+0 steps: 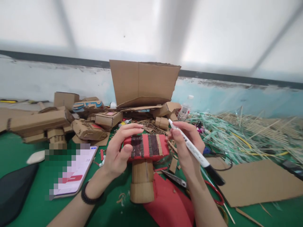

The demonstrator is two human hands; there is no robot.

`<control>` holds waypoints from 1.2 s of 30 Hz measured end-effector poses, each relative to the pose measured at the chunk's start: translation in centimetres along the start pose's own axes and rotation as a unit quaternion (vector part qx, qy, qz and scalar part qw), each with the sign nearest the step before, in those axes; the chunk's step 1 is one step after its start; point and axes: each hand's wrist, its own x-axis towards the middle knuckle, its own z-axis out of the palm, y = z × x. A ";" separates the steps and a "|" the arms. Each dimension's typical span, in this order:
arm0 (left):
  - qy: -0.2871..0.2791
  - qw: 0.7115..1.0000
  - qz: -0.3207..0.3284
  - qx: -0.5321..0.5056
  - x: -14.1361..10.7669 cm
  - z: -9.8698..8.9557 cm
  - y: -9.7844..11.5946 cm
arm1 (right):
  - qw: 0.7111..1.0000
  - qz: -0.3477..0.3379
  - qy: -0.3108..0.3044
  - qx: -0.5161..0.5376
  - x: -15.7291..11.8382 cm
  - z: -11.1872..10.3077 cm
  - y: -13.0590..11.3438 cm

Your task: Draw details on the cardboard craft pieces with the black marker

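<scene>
A red block with dark stripes [146,146] and one bare cardboard strip sits at the middle, a round cardboard handle [142,181] pointing from it toward me. My left hand [121,149] rests at the block's left end, fingers apart over its top edge and thumb near its left face. At the block's right end is my right hand [188,143], closed around a white marker [193,149]. The marker's black end points down to the right, its white end up to the left. Red paper [169,201] and scissors [174,178] lie beside the handle.
Cardboard models [40,123] stand at the left, behind a phone [82,171]. A large cardboard sheet [146,82] stands upright at the back. Thin sticks and green plastic strips [222,135] are heaped on the right, behind a flat cardboard piece [260,183].
</scene>
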 end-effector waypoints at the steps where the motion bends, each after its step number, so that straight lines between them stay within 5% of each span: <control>1: 0.006 1.000 -0.009 -0.001 0.0 0.1 0.1 | 1.000 -0.012 -0.001 -0.015 0.0 0.0 -0.1; 7: -0.008 0.997 -0.035 0.064 -0.1 1.2 0.5 | 0.991 -0.057 0.080 -0.095 0.3 0.9 0.0; 16: -0.015 0.997 -0.018 0.069 -0.4 1.7 0.5 | 0.970 -0.101 0.071 -0.211 0.9 1.9 0.1; 36: -0.011 0.998 -0.019 0.066 -0.3 1.8 0.5 | 0.967 -0.094 0.055 -0.231 0.6 2.0 0.0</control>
